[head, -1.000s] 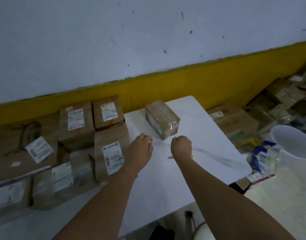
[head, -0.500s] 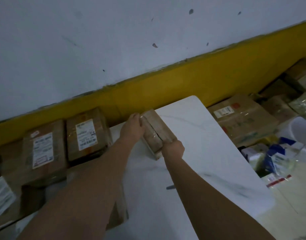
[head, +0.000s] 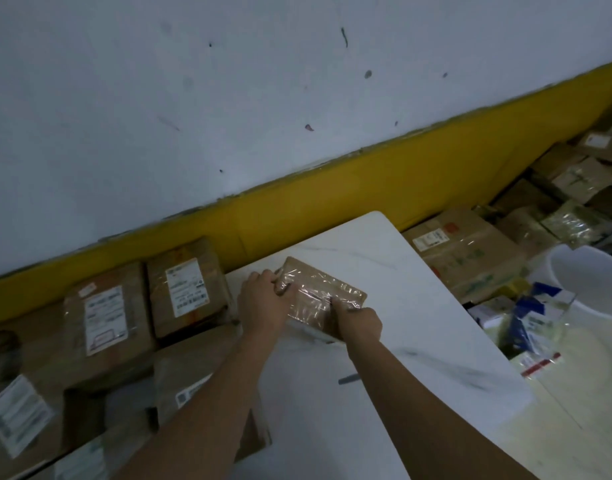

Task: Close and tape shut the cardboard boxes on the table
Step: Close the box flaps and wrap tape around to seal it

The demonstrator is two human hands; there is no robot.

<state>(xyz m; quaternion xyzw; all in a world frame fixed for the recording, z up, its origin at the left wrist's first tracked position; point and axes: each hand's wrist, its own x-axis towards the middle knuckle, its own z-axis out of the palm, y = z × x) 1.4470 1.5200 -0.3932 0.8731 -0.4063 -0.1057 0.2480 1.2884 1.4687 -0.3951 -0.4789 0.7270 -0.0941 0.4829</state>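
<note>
A small brown cardboard box (head: 320,289), wrapped in shiny clear tape, lies on the white table (head: 401,306) near its far left corner. My left hand (head: 263,303) grips the box's left end, fingers curled over its top edge. At the box's near right side, my right hand (head: 358,318) holds it with curled fingers, the fingertips pressing on the taped top. A small dark object (head: 347,378) lies on the table between my forearms; what it is cannot be made out.
Several labelled, taped cardboard boxes (head: 107,317) are stacked left of the table against the yellow wall band. More boxes (head: 467,251) and packets lie to the right, with a white bucket (head: 588,278) and blue-white packages (head: 529,317) beside the table's right edge.
Both hands reached forward from the table's middle to the box and took hold of it. The box has turned from standing on its side to lying flatter under my hands.
</note>
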